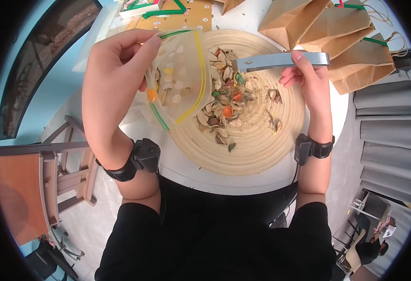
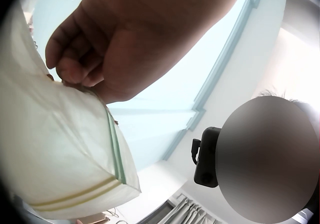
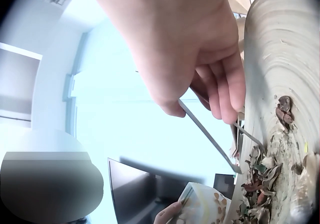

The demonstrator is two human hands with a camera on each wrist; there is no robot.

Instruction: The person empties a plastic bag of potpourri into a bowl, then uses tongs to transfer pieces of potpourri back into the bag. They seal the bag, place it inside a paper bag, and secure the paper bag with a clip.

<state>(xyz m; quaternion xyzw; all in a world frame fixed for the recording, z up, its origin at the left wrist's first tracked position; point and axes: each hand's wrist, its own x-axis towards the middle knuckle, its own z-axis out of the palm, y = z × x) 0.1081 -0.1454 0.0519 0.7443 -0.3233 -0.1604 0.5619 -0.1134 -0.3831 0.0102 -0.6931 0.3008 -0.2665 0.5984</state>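
Note:
My left hand pinches a clear zip bag by its edge, at the left side of a round wooden tray. Pale flat pieces and an orange one show through the plastic. In my right hand are metal tongs, gripped near the bend, their tips pointing left over the tray. Dried petals and leaves, some orange and green, lie heaped mid-tray. The right wrist view shows the tong arms spread apart, with tips close to the heap.
Brown paper bags with green strips stand at the back right of the white table. A yellow-brown sheet and a small box with green sticks lie at the back left. Beside the table is a wooden stand.

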